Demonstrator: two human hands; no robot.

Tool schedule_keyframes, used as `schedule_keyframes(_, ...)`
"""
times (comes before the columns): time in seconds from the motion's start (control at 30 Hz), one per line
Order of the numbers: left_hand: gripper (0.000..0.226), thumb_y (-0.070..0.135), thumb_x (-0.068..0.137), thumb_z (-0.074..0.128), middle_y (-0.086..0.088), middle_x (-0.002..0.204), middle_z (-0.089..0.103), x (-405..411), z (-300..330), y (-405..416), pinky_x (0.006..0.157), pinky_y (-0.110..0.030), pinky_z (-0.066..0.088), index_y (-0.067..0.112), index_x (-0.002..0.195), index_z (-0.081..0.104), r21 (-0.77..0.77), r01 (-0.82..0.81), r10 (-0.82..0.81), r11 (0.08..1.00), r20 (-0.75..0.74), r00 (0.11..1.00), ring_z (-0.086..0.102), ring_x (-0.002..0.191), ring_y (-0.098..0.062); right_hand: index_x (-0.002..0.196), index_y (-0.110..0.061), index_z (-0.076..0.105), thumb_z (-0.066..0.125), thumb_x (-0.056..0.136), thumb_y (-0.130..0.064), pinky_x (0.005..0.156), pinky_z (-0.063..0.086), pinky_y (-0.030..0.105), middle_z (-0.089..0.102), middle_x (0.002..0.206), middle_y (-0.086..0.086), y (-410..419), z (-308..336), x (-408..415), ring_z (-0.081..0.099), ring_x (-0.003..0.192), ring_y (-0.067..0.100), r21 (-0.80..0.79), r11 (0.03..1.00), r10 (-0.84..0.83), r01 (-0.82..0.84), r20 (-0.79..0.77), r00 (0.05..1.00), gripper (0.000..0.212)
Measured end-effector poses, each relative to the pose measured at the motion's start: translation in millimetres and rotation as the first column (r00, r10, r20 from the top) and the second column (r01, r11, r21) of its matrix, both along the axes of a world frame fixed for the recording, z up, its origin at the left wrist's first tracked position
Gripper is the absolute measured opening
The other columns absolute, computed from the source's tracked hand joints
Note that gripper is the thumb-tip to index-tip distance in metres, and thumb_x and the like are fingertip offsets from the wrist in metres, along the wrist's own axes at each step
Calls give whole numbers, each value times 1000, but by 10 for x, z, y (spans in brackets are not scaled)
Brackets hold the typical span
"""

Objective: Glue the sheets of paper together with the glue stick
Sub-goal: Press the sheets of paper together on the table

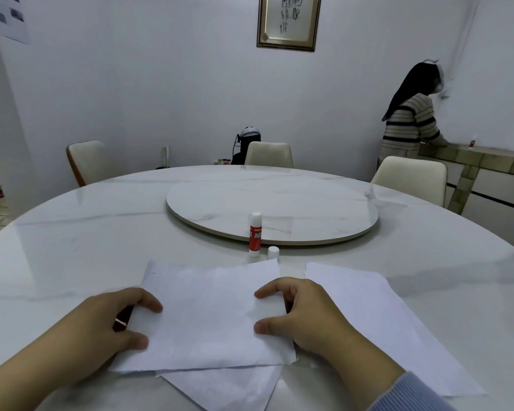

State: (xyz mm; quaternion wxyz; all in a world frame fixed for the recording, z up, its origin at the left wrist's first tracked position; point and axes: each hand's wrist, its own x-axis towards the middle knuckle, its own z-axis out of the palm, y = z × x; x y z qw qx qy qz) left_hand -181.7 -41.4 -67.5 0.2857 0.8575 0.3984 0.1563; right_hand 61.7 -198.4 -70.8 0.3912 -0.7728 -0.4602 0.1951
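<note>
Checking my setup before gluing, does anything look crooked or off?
The top sheet lies askew on the lower sheet, whose corner sticks out below. The glue stick stands uncapped, its cap beside it.

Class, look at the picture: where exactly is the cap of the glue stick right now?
In the head view the small white cap lies on the table just right of the upright glue stick, between the turntable's near rim and the top sheet's far edge.

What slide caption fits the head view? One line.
Both hands, left and right, grip the top sheet; uncapped glue stick stands beyond.
</note>
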Motion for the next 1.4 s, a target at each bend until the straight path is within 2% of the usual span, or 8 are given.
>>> schedule_keyframes(0.3,56,12,64,81,7,85,70,-15,-29,24,69,-15,49,58,88,59,14,14,-14,1000,2,1000,66,70,-6,100,-35,70,86,61,-29,63,40,13,56,78,-12,-1,18,-30,54,70,6,4,1000,-30,30,27,999,43)
schedule_keyframes(0.4,56,12,64,81,5,81,70,-17,-25,22,70,-20,50,59,87,59,13,6,-6,1000,-3,1000,66,68,-9,101,-36,69,85,63,-30,59,37,11,52,73,-13,5,28,-38,51,66,4,6,999,-44,44,47,998,42)
schedule_keyframes(0.9,58,13,66,81,7,85,68,-14,-34,6,73,-23,50,61,87,56,33,1,-1,999,3,1000,64,70,-5,108,-34,67,83,66,-30,56,36,12,47,72,-12,17,47,-80,49,64,3,-1,996,-86,86,83,993,45)
schedule_keyframes(1.0,56,17,68,80,18,118,54,-5,-34,-15,90,-26,47,62,91,56,78,35,-32,996,-41,999,59,100,-8,117,-33,62,79,71,-34,68,41,11,49,87,-14,14,58,-107,51,77,1,-38,997,-61,68,166,984,49)
schedule_keyframes(1.1,38,30,78,72,9,157,8,42,45,-95,114,-34,22,52,104,55,216,66,-7,974,-267,964,14,143,-23,133,-30,48,73,77,-38,96,43,22,39,123,-9,17,81,-147,45,116,11,-91,994,-21,55,335,942,62)
schedule_keyframes(1.17,39,27,88,60,6,159,-6,168,93,-150,117,-34,13,42,120,44,233,47,20,971,-275,961,-1,146,-23,140,-24,40,66,82,-38,109,33,28,26,145,-5,59,117,-180,25,137,16,-119,991,-5,66,451,893,65)
schedule_keyframes(1.3,43,25,99,35,5,160,7,595,109,-309,117,-27,6,23,142,31,247,-39,55,968,-59,997,2,147,-14,149,-14,25,34,99,-25,119,9,33,7,162,3,316,116,-267,2,149,19,-187,982,109,-16,500,859,52)
schedule_keyframes(1.4,54,32,100,24,5,161,0,775,-98,-343,118,-27,1,19,151,11,269,26,20,963,-170,985,-3,147,-11,152,-13,14,23,101,-26,119,2,31,1,163,4,457,-35,-297,0,149,18,-266,961,197,-71,486,852,53)
